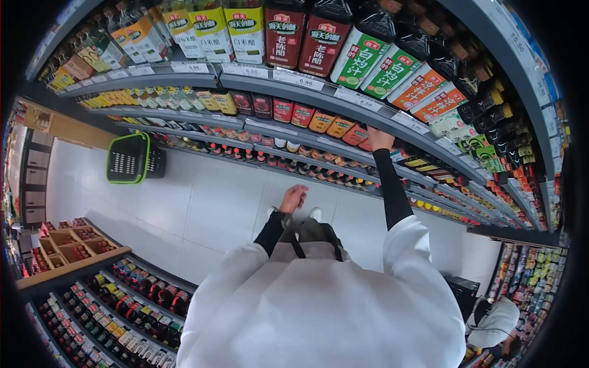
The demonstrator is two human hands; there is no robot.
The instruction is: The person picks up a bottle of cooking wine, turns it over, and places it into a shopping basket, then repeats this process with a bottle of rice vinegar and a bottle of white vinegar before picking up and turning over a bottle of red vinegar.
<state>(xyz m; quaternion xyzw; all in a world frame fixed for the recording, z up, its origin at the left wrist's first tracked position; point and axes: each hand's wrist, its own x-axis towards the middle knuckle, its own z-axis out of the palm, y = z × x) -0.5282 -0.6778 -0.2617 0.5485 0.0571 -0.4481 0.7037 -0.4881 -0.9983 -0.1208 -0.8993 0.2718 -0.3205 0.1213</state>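
My right hand (381,140) reaches into the second shelf, under the upper shelf's edge, at a row of bottles with red and orange labels (356,134). Its fingertips are partly hidden among the bottles there, so I cannot tell whether they grip one. My left hand (294,199) hangs over the floor in front of my body, its fingers loosely bent and holding nothing. Above my right arm, large bottles with green labels (360,60) and orange labels (417,89) line the upper shelf.
A black shopping basket with a green rim (146,158) stands on the tiled floor (208,202) at left. Behind me is another rack of bottles (135,291), with a wooden divided display (73,242) beside it. At lower right a person in white (494,322) is close to the shelves.
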